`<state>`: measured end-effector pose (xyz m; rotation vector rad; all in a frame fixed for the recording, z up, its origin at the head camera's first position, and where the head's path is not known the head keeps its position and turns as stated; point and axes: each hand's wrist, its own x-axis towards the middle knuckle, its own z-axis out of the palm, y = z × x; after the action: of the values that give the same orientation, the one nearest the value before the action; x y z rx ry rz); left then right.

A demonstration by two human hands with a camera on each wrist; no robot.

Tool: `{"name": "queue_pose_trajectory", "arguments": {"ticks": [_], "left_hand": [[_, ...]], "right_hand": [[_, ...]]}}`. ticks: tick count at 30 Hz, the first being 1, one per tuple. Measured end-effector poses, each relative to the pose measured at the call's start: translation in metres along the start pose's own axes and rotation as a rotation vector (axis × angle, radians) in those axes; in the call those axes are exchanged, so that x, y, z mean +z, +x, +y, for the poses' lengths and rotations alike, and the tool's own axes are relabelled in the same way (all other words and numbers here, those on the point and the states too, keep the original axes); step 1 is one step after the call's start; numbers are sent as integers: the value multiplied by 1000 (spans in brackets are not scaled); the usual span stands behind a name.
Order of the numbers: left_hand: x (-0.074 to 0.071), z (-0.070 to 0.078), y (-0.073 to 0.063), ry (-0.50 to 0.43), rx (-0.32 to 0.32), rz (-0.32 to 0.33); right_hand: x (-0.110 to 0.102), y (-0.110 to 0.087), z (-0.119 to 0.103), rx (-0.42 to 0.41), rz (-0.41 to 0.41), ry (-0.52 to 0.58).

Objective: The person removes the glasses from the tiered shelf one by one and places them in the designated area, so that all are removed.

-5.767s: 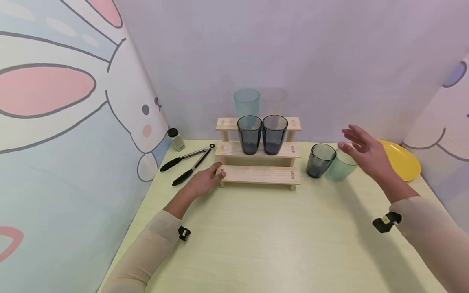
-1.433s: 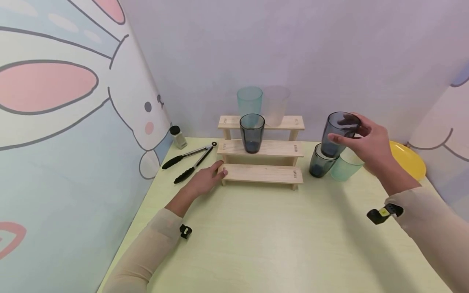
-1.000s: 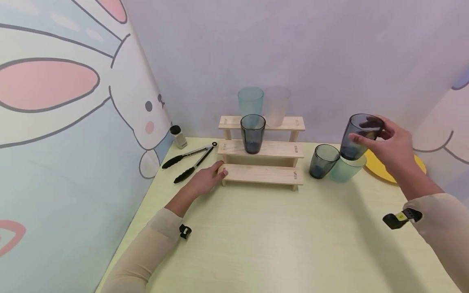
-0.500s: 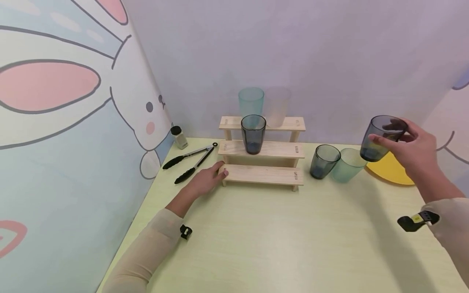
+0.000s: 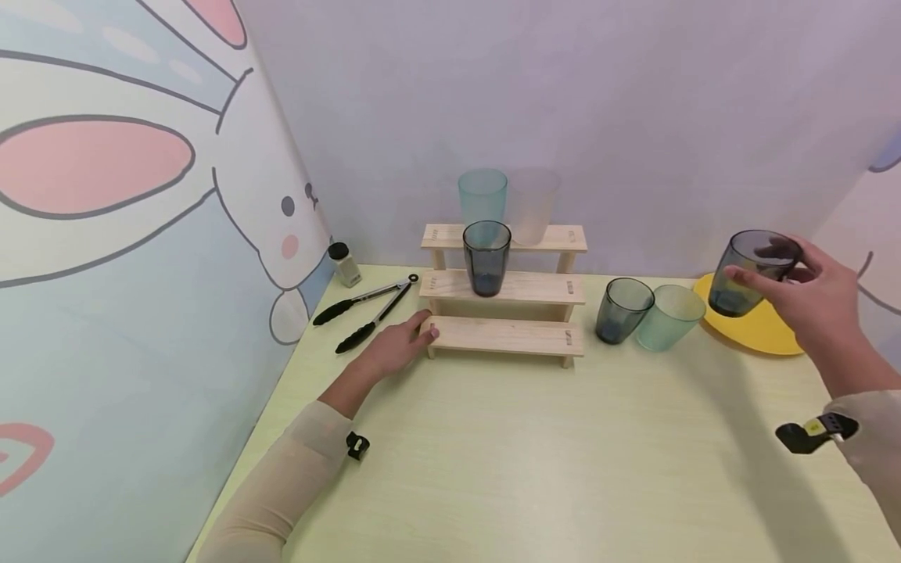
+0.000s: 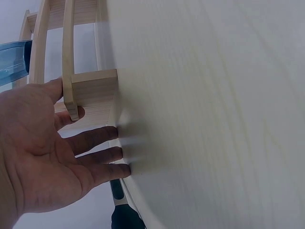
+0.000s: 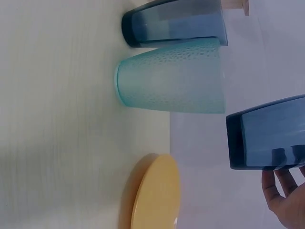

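Note:
My right hand (image 5: 816,293) grips a dark blue-grey glass tumbler (image 5: 749,274), its thumb on the near side and fingers behind. In the right wrist view this tumbler (image 7: 269,136) is raised off the table, and in the head view it overlaps the yellow plate (image 5: 753,332). My left hand (image 5: 393,349) pinches the left end of the lowest board of a three-step wooden rack (image 5: 503,335) between thumb and index finger. The other fingers reach down to the tabletop in the left wrist view. Another dark tumbler (image 5: 487,262) stands on the middle step.
On the top step stand a teal tumbler (image 5: 482,191) and a clear frosted one (image 5: 533,207). Right of the rack, a dark tumbler (image 5: 622,313) stands against a green one (image 5: 669,319). Tongs (image 5: 366,313) and a black-capped jar (image 5: 344,264) lie left. Walls border the table.
My right hand, empty at first, has taken the right-hand dark tumbler off the middle step and carried it rightward past the two table tumblers to the plate. The left hand stays put.

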<state>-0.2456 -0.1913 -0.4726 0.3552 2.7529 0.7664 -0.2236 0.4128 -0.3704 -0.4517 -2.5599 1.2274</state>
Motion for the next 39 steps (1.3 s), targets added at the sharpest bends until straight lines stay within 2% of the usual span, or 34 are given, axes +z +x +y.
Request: {"name": "queue_pose_trajectory", "arguments": {"ticks": [14, 21, 39], "left_hand": [[1, 0, 1, 12, -10, -1], [1, -1, 2, 11, -1, -1], [2, -3, 4, 14, -4, -4]], "right_hand": [[2, 0, 21, 50, -50, 55], [6, 0, 34, 58, -83, 36], [12, 4, 68, -27, -233, 51]]}}
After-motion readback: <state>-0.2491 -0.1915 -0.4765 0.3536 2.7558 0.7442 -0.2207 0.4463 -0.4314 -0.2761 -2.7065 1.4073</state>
